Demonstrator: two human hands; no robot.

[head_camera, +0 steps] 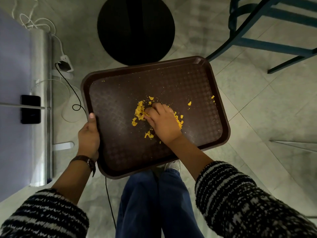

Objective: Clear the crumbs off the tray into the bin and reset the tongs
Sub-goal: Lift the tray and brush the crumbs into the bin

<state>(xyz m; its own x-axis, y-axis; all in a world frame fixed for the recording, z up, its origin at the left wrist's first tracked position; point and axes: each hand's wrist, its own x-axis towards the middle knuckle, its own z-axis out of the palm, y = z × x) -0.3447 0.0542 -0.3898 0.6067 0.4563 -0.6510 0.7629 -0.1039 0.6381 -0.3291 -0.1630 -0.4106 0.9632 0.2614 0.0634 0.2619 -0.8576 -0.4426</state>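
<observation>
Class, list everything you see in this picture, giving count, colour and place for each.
tray: one, dark brown, held above the tiled floor
crumbs: many, yellow, mostly mid-tray, a few scattered
bin: one, black, round, on the floor beyond the tray
chair: one, blue, upper right
power strip: one, white, floor at left
shoe: one, white, below the tray
left hand: one, grips the tray's left rim, wristwatch on the wrist
right hand: one, fingers curled on the crumbs

Pale tiled floor (pixel 257 93) under dim light. A blue chair (pixel 267 43) stands at upper right. At left, a steel post (pixel 42 107), with cables (pixel 58 40) and a power strip (pixel 66 63) beside it.
</observation>
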